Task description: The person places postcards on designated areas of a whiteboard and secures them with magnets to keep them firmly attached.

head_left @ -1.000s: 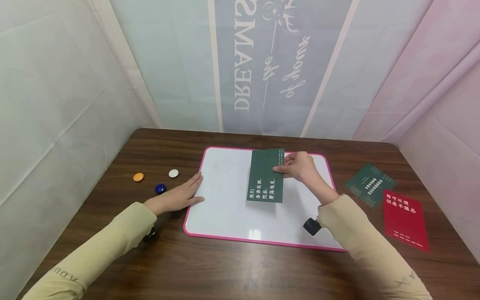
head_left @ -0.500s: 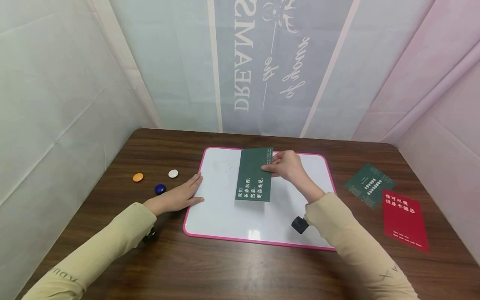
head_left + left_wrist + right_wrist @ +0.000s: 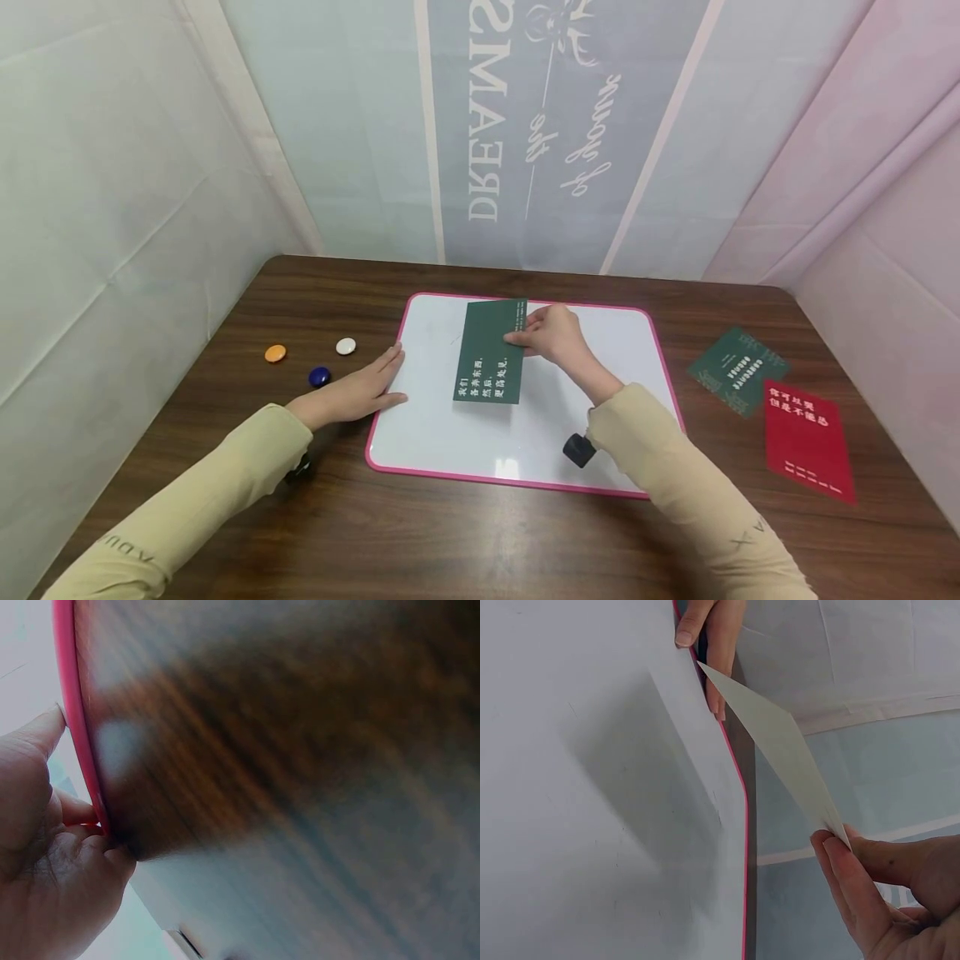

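A dark green card (image 3: pixel 486 346) with white Chinese lettering is pinched at its right edge between the thumb and fingers of my right hand (image 3: pixel 557 335). The card is raised over a whiteboard (image 3: pixel 423 442) with a pink rim; its pale back (image 3: pixel 776 742) and its shadow on the board show in the right wrist view. My left hand (image 3: pixel 362 392) lies at the board's left edge, fingers extended and thumb spread. In the left wrist view the thumb and fingers of the left hand (image 3: pixel 56 862) touch the pink rim (image 3: pixel 81 742).
Left of the board lie an orange round magnet (image 3: pixel 275 353), a white one (image 3: pixel 346 346) and a blue one (image 3: pixel 319 377). On the right, another green card (image 3: pixel 738 371) and a red card (image 3: pixel 808 442) lie on the wooden table (image 3: pixel 450 550). Curtains enclose the back and sides.
My right hand has carried the green card leftward over the whiteboard. The left hand stays in place at the board's edge.
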A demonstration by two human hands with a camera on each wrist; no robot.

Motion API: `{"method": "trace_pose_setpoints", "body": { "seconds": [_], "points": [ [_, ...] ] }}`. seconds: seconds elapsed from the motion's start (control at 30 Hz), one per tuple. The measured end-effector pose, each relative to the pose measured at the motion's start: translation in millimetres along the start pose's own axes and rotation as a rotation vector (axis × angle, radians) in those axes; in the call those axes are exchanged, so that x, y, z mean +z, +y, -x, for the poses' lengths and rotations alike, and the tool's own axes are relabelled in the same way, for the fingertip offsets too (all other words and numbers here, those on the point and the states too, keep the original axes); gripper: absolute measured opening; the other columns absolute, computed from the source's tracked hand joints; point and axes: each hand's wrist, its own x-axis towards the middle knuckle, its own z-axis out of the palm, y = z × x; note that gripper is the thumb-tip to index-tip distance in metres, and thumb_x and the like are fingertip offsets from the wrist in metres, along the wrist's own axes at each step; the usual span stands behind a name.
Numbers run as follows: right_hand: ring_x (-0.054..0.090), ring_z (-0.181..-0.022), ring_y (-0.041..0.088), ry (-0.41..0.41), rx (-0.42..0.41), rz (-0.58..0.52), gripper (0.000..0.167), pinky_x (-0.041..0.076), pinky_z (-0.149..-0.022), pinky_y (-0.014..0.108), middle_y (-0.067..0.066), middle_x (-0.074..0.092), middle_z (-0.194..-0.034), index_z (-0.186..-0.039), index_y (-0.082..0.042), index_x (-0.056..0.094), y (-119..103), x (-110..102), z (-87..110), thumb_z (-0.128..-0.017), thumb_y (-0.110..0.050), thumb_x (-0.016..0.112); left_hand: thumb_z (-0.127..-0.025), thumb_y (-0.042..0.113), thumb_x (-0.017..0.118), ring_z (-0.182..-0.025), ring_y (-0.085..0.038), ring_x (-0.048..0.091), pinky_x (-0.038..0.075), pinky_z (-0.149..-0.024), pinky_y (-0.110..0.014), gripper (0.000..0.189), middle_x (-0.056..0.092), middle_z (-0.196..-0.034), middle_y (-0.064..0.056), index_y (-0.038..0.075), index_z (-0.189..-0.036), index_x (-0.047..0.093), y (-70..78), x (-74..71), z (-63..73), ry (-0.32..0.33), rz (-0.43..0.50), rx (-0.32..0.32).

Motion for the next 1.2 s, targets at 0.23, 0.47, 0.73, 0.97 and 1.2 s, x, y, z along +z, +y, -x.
{"method": "trace_pose_setpoints", "body": {
  "seconds": [0.23,0.47,0.73,0.97,1.2],
  "points": [
    [0.068,-0.068,0.020,-0.009,-0.006,-0.015,0.028,0.054,-0.068,0.029,0.015,0.067,-0.078,-0.094,0.006,0.062,-3,13,-4.1,-0.077,-0.012,0.074,-0.093,0.038,0.049,-0.137,-0.033,0.009,0.021,-0.107,-0.046,0.077,0.002,-0.150,-0.021,-0.006,-0.143,0.011,0.0,1.5,-0.5,0.012,-0.009,0.004],
    [0.068,-0.066,0.019,-0.012,-0.005,0.004,0.025,0.054,-0.068,0.029,0.014,0.068,-0.077,-0.087,0.004,0.062,-5,25,-7.8,-0.075,-0.013,0.075,-0.093,0.039,0.049,-0.137,-0.033,0.008,0.021,-0.107,-0.046,0.077,0.001,-0.151,-0.020,-0.005,-0.143,0.010,-0.5,1.1,-0.3,0.013,-0.001,-0.003],
    [0.068,-0.063,0.019,-0.017,0.023,-0.010,0.025,0.054,-0.067,0.028,0.015,0.068,-0.079,-0.089,0.004,0.061,-7,40,-11.7,-0.075,-0.012,0.075,-0.093,0.039,0.049,-0.137,-0.033,0.009,0.022,-0.107,-0.045,0.077,0.001,-0.151,-0.020,-0.005,-0.143,0.010,-0.6,1.4,-0.1,0.014,0.006,-0.006],
    [0.063,-0.049,0.015,-0.020,0.019,-0.001,0.022,0.052,-0.050,0.023,0.013,0.064,-0.070,-0.074,0.001,0.057,-8,52,-14.1,-0.075,-0.011,0.075,-0.093,0.040,0.048,-0.137,-0.033,0.009,0.022,-0.107,-0.046,0.078,0.000,-0.151,-0.020,-0.005,-0.143,0.010,-0.1,2.1,1.6,0.010,0.005,-0.011],
    [0.061,-0.048,0.013,-0.044,0.028,0.086,0.022,0.051,-0.050,0.020,0.010,0.063,-0.066,-0.069,0.000,0.058,-7,58,-16.0,-0.075,-0.012,0.074,-0.093,0.039,0.048,-0.138,-0.032,0.009,0.022,-0.107,-0.046,0.077,0.000,-0.151,-0.020,-0.004,-0.143,0.010,0.3,2.7,1.7,0.009,0.009,-0.012]
  ]
}}
